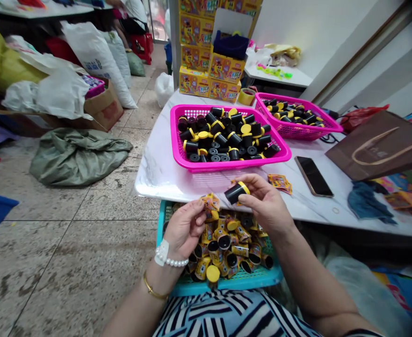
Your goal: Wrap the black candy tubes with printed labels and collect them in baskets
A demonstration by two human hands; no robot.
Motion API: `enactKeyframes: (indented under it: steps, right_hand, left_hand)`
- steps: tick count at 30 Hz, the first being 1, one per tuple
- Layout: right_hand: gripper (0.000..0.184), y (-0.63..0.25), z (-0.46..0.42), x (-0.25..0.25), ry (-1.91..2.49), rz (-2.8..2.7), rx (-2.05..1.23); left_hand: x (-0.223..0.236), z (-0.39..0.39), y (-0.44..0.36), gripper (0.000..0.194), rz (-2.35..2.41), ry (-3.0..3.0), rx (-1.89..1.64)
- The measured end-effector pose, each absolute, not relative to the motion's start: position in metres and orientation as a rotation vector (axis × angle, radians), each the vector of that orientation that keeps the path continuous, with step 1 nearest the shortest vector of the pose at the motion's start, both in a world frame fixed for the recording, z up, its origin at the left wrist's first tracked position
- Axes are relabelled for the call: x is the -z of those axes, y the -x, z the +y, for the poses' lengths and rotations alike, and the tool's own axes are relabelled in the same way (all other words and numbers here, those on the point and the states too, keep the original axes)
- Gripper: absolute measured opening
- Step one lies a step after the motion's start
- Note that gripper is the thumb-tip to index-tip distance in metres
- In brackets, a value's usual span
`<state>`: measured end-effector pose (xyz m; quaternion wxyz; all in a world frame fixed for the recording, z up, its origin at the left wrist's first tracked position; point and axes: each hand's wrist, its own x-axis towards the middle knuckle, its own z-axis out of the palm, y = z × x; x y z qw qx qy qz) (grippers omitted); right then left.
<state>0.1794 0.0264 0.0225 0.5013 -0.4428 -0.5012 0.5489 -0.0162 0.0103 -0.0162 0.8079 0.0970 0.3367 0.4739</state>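
My right hand (267, 201) holds a small black canister with a yellow lid (236, 192), tilted sideways between thumb and fingers. In my left hand (186, 222), thumb and fingertips pinch a small printed orange-yellow wrapper (211, 201). Both hands are over a teal basket (262, 279) on my lap. Inside it lie several canisters in yellow printed wrappers (223, 241), some with black ends showing. On the table beyond, a pink basket (227, 164) is heaped with bare black canisters with yellow lids (234, 139). A small stack of printed wrappers (280, 183) lies right of my right hand.
A second pink basket (299, 130) of canisters stands behind, with stacked yellow boxes (195, 56) at the table's far end. To the right are a phone (314, 176), a brown paper bag (381, 145) and a blue cloth (370, 202). Sacks (93, 61) stand on the floor at left.
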Motion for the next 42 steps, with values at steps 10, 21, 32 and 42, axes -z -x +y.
enactKeyframes:
  steps: [10,21,32,42]
  right_hand:
    - [0.03,-0.158,0.017,-0.011,1.126,-1.34,-1.132]
    - [0.028,-0.156,0.005,-0.018,1.215,-1.754,-0.756]
    - [0.036,-0.162,0.011,-0.004,0.976,-1.539,-1.008]
    - [0.029,-0.166,0.001,-0.008,0.993,-1.943,-0.688]
  left_hand:
    - [0.018,0.008,0.016,0.031,0.638,-0.084,-1.013]
    - [0.021,0.009,0.013,0.026,0.626,-0.067,-1.052]
    - [0.014,-0.006,0.02,0.04,0.889,-0.533,-1.208]
    - [0.021,0.002,0.024,0.03,0.837,-0.937,-1.035]
